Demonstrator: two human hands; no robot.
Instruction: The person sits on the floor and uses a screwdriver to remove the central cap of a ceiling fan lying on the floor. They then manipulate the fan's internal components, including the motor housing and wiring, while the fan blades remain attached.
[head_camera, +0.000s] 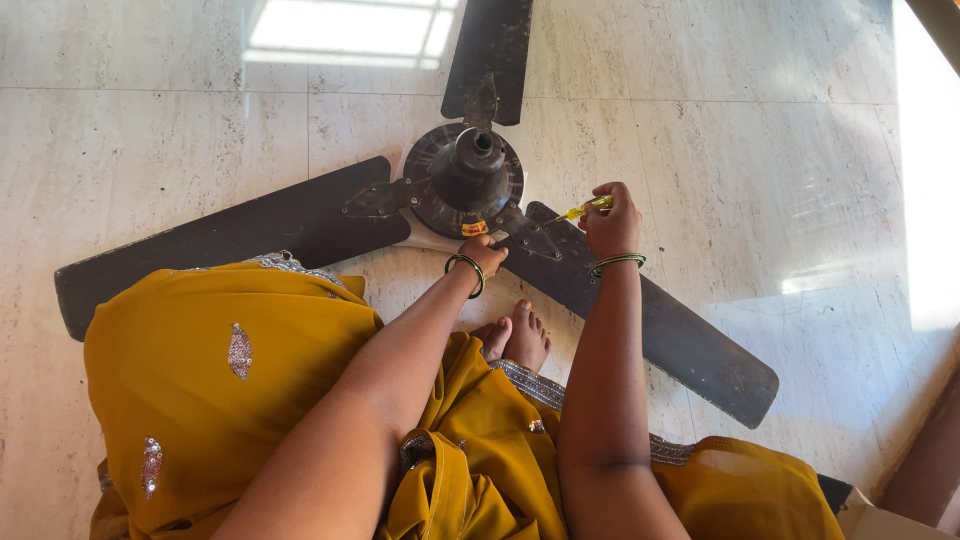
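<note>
On marble floor (760, 150), ceiling fan (468, 180) lying flat. Right hand (612, 225) closed on yellow screwdriver (585, 209); left hand (483, 252) pressing hub edge, grip unclear. Better keep tip straight in blade-bracket screw, hold fan steady.

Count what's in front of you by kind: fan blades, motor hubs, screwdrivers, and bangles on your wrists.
Fan blades: 3 (left, top, right)
Motor hub: 1
Screwdriver, yellow-handled, in the right hand: 1
Green bangles: 2 (left wrist, right wrist)
Total: 7
</note>
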